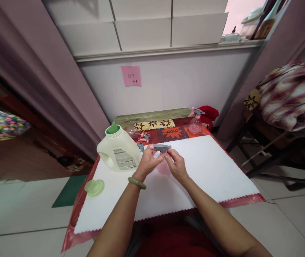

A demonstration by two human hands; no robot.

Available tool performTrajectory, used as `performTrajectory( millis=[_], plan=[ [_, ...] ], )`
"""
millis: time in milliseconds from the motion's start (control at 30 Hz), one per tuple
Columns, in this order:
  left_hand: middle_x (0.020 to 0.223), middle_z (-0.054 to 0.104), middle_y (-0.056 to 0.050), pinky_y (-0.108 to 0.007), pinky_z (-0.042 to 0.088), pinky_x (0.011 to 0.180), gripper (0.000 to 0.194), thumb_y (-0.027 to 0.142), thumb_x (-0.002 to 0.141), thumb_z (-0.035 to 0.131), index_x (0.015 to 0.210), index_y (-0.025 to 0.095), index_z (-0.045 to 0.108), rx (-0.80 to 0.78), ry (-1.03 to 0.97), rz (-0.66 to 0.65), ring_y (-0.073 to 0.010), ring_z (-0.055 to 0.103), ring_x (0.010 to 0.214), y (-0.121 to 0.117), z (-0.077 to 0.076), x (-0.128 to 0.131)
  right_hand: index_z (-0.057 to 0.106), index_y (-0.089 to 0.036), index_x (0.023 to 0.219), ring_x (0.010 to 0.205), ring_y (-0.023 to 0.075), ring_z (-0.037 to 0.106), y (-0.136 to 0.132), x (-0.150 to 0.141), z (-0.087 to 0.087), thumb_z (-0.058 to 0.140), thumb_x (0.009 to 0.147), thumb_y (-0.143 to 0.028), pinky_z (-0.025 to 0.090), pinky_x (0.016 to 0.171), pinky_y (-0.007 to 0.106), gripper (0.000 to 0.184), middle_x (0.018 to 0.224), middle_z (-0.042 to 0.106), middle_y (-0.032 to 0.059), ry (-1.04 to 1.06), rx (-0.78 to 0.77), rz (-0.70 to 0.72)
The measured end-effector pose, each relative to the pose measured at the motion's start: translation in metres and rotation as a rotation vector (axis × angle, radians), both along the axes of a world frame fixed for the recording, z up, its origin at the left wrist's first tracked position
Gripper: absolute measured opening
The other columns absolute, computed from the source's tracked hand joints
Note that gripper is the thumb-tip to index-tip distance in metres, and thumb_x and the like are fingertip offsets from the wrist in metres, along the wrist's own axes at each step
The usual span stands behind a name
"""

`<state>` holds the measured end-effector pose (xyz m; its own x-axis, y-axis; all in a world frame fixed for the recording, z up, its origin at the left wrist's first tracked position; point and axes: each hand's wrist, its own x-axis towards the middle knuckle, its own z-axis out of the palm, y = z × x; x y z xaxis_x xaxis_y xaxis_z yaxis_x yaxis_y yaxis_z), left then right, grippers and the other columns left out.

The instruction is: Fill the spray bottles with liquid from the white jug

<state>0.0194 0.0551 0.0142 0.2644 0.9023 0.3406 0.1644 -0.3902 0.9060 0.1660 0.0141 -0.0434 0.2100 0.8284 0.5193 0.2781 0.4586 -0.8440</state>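
Note:
Both hands meet over the white cloth around a small spray bottle with pinkish contents, upright in front of me. Its grey and pink spray head shows above my fingers. My left hand, a green bangle at its wrist, is closed at the pink nozzle side. At the other end, my right hand pinches the back of the head near the neck; the fingers partly hide the neck. Just left stands a large pale detergent jug with an open, green-rimmed mouth. Its likely cap, a light green one, lies at the cloth's left edge.
Another pink-filled spray bottle stands at the back right, beside something red. A clear spray bottle lies behind the jug. The white cloth covers most of the table. A chair with plaid fabric is at right.

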Motion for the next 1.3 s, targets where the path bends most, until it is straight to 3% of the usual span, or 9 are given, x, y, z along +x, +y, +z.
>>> performTrajectory(
  millis=[167, 367, 567, 733, 867, 967, 1067, 1167, 1300],
  plan=[
    [0.095, 0.077, -0.007, -0.039, 0.055, 0.089, 0.029, 0.026, 0.069, 0.085, 0.095, 0.017, 0.073, -0.059, -0.057, 0.006, -0.0237, 0.071, 0.091, -0.005, -0.001, 0.006, 0.064, -0.023, 0.104, 0.094, 0.0227, 0.067, -0.001, 0.000, 0.003, 0.058, 0.092, -0.029, 0.055, 0.087, 0.038, 0.015, 0.099, 0.069, 0.0069, -0.044, 0.011, -0.032],
    [0.087, 0.076, -0.008, -0.039, 0.057, 0.079, 0.031, 0.035, 0.068, 0.088, 0.087, 0.017, 0.072, -0.101, -0.099, 0.117, -0.0236, 0.071, 0.081, -0.006, -0.008, 0.015, 0.063, -0.023, 0.105, 0.095, 0.0228, 0.069, 0.003, 0.000, -0.001, 0.060, 0.092, -0.029, 0.057, 0.088, 0.039, 0.015, 0.101, 0.069, 0.0068, -0.020, 0.017, -0.027],
    [0.101, 0.073, -0.009, -0.041, 0.055, 0.089, 0.038, 0.030, 0.069, 0.087, 0.100, 0.018, 0.070, 0.009, -0.069, 0.221, -0.0248, 0.069, 0.097, -0.011, -0.012, 0.014, 0.061, -0.024, 0.112, 0.101, 0.0223, 0.070, 0.007, 0.001, -0.008, 0.067, 0.088, -0.031, 0.057, 0.098, 0.042, 0.025, 0.107, 0.068, 0.0068, 0.034, -0.019, 0.000],
    [0.113, 0.070, -0.011, -0.040, 0.055, 0.092, 0.041, 0.027, 0.077, 0.081, 0.113, 0.019, 0.063, 0.084, -0.018, 0.128, -0.0245, 0.068, 0.106, -0.013, -0.014, 0.009, 0.056, -0.023, 0.126, 0.113, 0.0253, 0.067, 0.004, -0.002, -0.009, 0.071, 0.081, -0.030, 0.053, 0.103, 0.044, 0.049, 0.124, 0.066, 0.0108, -0.013, -0.064, 0.044],
    [0.115, 0.072, -0.013, -0.044, 0.052, 0.100, 0.038, 0.030, 0.082, 0.079, 0.115, 0.018, 0.066, 0.039, 0.000, 0.037, -0.0261, 0.068, 0.110, -0.010, -0.014, 0.004, 0.056, -0.023, 0.120, 0.107, 0.0288, 0.067, 0.002, -0.006, -0.008, 0.077, 0.073, -0.040, 0.054, 0.094, 0.047, 0.054, 0.117, 0.069, 0.0092, -0.121, -0.282, 0.000],
    [0.108, 0.075, -0.011, -0.043, 0.053, 0.099, 0.030, 0.032, 0.080, 0.080, 0.105, 0.018, 0.072, -0.019, -0.029, -0.011, -0.0261, 0.070, 0.105, -0.008, -0.013, 0.003, 0.054, -0.024, 0.116, 0.095, 0.0274, 0.067, 0.001, -0.009, -0.007, 0.077, 0.070, -0.042, 0.054, 0.082, 0.042, 0.054, 0.108, 0.069, 0.0061, -0.176, -0.378, -0.011],
    [0.103, 0.076, -0.010, -0.042, 0.054, 0.096, 0.032, 0.033, 0.074, 0.086, 0.099, 0.018, 0.073, -0.031, -0.051, -0.035, -0.0254, 0.071, 0.100, -0.007, -0.013, 0.007, 0.054, -0.024, 0.111, 0.089, 0.0251, 0.067, 0.001, -0.011, -0.005, 0.074, 0.071, -0.041, 0.053, 0.076, 0.038, 0.048, 0.106, 0.069, 0.0054, -0.185, -0.385, -0.023],
    [0.101, 0.076, -0.009, -0.042, 0.054, 0.095, 0.043, 0.031, 0.064, 0.092, 0.098, 0.017, 0.071, -0.021, -0.097, 0.038, -0.0248, 0.070, 0.098, -0.007, -0.016, 0.012, 0.054, -0.024, 0.107, 0.088, 0.0249, 0.067, 0.001, -0.013, -0.005, 0.074, 0.068, -0.039, 0.052, 0.075, 0.037, 0.046, 0.107, 0.068, 0.0066, -0.181, -0.367, -0.039],
    [0.094, 0.075, -0.007, -0.042, 0.054, 0.092, 0.034, 0.028, 0.066, 0.089, 0.093, 0.018, 0.071, -0.025, -0.087, 0.120, -0.0239, 0.069, 0.091, -0.008, -0.020, 0.016, 0.053, -0.023, 0.106, 0.083, 0.0248, 0.068, 0.001, -0.014, -0.005, 0.072, 0.069, -0.039, 0.053, 0.074, 0.038, 0.045, 0.102, 0.069, 0.0059, -0.173, -0.369, -0.070]
  ],
)
